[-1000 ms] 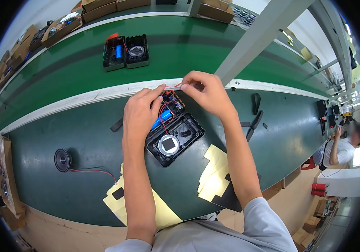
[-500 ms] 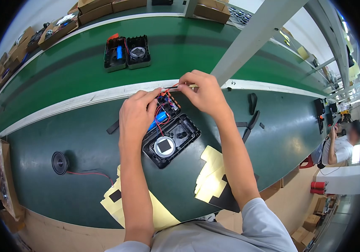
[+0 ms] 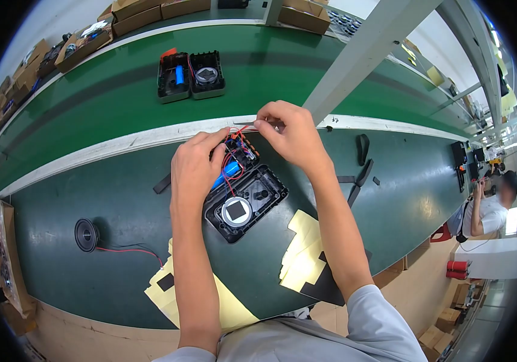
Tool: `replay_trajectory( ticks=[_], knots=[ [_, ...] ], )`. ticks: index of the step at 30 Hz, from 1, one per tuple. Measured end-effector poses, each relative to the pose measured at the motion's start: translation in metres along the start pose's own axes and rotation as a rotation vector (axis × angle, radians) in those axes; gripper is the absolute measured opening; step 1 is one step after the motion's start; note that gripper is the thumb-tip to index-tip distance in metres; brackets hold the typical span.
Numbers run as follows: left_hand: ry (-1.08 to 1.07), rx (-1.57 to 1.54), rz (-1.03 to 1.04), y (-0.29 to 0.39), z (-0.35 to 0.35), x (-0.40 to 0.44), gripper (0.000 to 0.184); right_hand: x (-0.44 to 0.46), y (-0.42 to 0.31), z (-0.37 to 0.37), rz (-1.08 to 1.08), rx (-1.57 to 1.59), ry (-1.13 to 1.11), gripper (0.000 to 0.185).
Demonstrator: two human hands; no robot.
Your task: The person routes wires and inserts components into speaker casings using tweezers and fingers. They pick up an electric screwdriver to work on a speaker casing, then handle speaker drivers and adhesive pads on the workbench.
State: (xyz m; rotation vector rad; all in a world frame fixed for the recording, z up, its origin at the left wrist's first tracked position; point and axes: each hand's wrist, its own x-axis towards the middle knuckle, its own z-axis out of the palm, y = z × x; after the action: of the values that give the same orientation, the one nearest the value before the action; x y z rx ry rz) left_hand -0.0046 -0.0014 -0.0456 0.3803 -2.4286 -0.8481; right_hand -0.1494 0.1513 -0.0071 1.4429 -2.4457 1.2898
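An open black device housing (image 3: 261, 192) lies on the dark green table, with a round speaker (image 3: 236, 210), a blue battery (image 3: 227, 173) and red wires inside. My left hand (image 3: 198, 160) is closed at the housing's upper left edge, its fingertips by the wires; what they pinch is too small to name. My right hand (image 3: 288, 133) is closed on thin metal tweezers (image 3: 246, 123), whose tips point left above the wires, close to my left fingertips. A red wire also runs toward my right fingertips.
A second open housing (image 3: 207, 81) sits on the green belt (image 3: 113, 90) behind. A loose speaker (image 3: 86, 235) lies left. Yellow sheets (image 3: 299, 250), a black strap (image 3: 363, 149) and black cutters (image 3: 361, 180) are near my arms. A co-worker (image 3: 494, 208) is at the far right.
The second housing has shifted right along the belt in the latest frame. The tweezers in my right hand have changed angle. The view has moved slightly, while both hands stay over the wires.
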Motion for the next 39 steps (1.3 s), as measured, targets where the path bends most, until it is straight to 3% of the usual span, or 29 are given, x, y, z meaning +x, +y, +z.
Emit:
replay_trajectory(
  ticks=[12, 18, 39],
  knots=[
    [-0.03, 0.002, -0.05, 0.006, -0.005, 0.001, 0.034, -0.002, 0.001, 0.003, 0.052, -0.08, -0.163, 0.017],
    [0.011, -0.078, 0.049, -0.002, 0.0, 0.001, 0.026, -0.004, 0.002, 0.012, -0.009, -0.152, -0.2, 0.018],
    [0.1, 0.285, -0.036, 0.019, 0.021, 0.005, 0.015, -0.006, 0.005, 0.002, 0.084, -0.148, -0.236, 0.018]
  ],
)
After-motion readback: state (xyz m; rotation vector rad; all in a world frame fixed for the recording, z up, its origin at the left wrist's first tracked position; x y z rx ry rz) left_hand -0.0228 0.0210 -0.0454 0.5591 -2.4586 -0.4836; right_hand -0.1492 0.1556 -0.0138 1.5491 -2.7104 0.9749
